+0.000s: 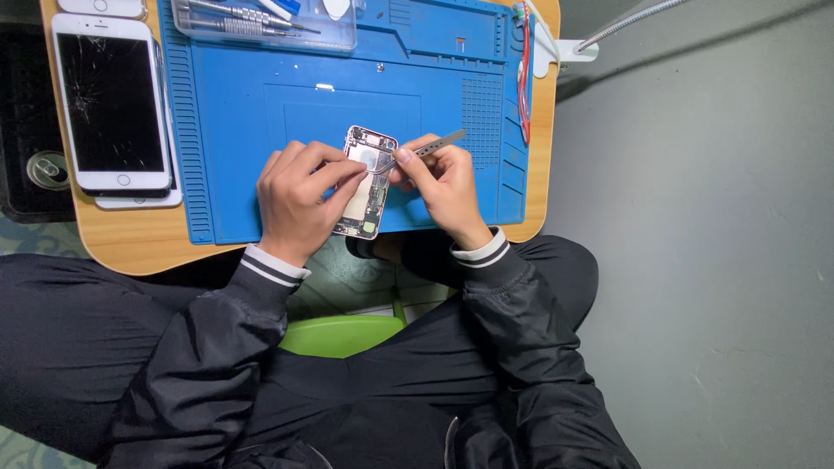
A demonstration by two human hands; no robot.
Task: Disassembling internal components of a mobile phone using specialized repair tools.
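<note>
Head view looks straight down on two hands working over an opened phone body, its circuitry facing up, which lies on the near part of a blue work mat.

Left hand is curled around the phone body's left long edge. Its fingers are closed on it, with the fingertips lying across the upper left of the exposed inside and the thumb tucked along the side, so the phone body sits just right of and partly under those fingertips.

Right hand pinches a pair of metal tweezers. Thumb and forefinger are closed on the shaft, the tail of the tool slants up and away to the right past the knuckles, and the tip reaches left onto the upper part of the phone body, close to the left fingertips. Whether the tip grips any small part cannot be told.

Beyond the left knuckles, well apart, a white phone with a cracked screen rests on the wooden tray table. Farther beyond the fingers, at the mat's far edge, sits a clear tool case holding screwdrivers. A red cable runs along the mat's right border.
</note>
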